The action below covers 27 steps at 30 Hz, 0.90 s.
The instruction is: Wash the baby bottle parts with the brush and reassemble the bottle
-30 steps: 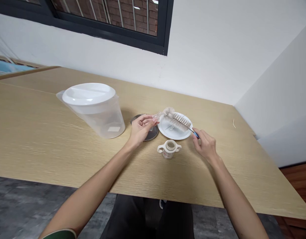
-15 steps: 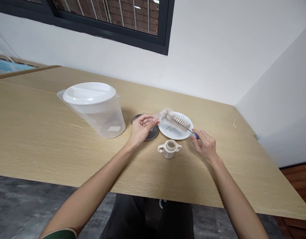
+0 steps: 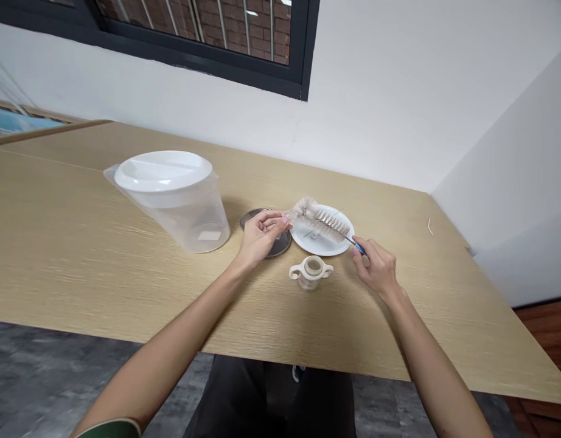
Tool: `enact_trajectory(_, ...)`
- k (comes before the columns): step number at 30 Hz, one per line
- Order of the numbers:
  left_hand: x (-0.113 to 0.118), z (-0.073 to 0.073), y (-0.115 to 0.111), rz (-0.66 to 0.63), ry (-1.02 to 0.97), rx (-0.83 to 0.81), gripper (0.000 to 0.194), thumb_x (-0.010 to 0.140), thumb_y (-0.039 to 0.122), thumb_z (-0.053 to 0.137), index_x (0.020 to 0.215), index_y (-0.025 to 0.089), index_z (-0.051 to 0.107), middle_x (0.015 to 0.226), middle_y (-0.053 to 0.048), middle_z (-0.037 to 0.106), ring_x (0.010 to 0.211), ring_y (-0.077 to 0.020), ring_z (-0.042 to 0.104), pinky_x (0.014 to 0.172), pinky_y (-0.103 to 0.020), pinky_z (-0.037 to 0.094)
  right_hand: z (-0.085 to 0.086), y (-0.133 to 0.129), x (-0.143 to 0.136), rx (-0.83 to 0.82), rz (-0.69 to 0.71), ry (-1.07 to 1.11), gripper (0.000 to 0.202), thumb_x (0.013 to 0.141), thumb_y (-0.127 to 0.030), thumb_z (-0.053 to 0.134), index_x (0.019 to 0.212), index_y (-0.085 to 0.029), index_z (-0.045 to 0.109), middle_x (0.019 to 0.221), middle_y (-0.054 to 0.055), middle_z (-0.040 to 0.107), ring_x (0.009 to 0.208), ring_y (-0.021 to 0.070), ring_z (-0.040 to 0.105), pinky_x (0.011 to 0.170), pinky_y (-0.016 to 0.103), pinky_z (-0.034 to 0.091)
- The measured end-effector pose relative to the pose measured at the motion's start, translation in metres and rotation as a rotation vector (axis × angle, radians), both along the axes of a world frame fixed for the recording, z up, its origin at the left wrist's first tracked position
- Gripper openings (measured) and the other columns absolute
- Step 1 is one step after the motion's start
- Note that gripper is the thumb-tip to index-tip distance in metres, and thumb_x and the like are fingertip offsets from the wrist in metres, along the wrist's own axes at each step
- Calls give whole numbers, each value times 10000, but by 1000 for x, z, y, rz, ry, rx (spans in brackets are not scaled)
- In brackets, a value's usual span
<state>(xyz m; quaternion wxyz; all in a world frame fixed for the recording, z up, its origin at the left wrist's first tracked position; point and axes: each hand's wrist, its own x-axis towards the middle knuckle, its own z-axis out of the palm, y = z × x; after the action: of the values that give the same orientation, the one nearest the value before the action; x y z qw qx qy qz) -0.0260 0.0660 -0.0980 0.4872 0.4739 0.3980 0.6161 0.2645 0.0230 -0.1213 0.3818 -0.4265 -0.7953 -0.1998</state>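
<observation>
My right hand (image 3: 376, 265) grips a bottle brush (image 3: 328, 224) by its blue handle. The brush's pale bristles point left above a white plate (image 3: 308, 243), on which thin strands and a small clear piece show. At the brush's tip, my left hand (image 3: 262, 236) pinches a small see-through piece (image 3: 286, 215); its kind is unclear, being mostly hidden by fingers and bristles. Beneath that hand lies a dark round metal dish or lid (image 3: 280, 248), partly covered. In front of the plate stands an uncapped baby bottle (image 3: 310, 274) with two cream handles, upright and untouched.
To the left stands a clear plastic pitcher (image 3: 184, 213) with a white lid. A thin pale strip (image 3: 429, 226) lies on the wooden table (image 3: 125, 280) at right. The white wall (image 3: 376, 109) and a dark-framed window (image 3: 299, 55) bound the back.
Almost nothing differs. Both hands keep their holds, with the brush and my left fingers shifted only very slightly.
</observation>
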Motion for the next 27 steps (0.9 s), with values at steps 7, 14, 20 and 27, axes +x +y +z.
enact_trajectory(7,0,-1,0,-3,6,4,526,636,502,875,952,129,684,897,-102,764,771,-181,714,761,-282,535,1,1,4,-3,-21,34,246,971,-224,536,1166,-129,652,851,54,699,693,137,627,649,252,435)
enact_trajectory(14,0,0,0,-26,20,-3,487,681,514,847,936,130,692,892,-97,762,768,-171,714,754,-268,533,0,1,3,-23,14,7,243,966,-220,552,1169,-130,650,791,27,665,645,122,594,607,245,409)
enact_trajectory(20,0,-4,2,-76,33,-9,464,722,535,812,930,137,697,955,-119,767,795,-189,723,747,-274,542,1,1,3,-34,-2,13,246,971,-220,540,1169,-126,652,805,36,676,663,128,610,618,251,415)
enact_trajectory(27,-1,-4,1,-91,49,-14,473,739,564,787,928,139,700,988,-133,767,815,-201,726,766,-295,555,2,1,2,-33,7,20,241,983,-230,519,1162,-138,651,803,38,683,660,128,614,616,251,419)
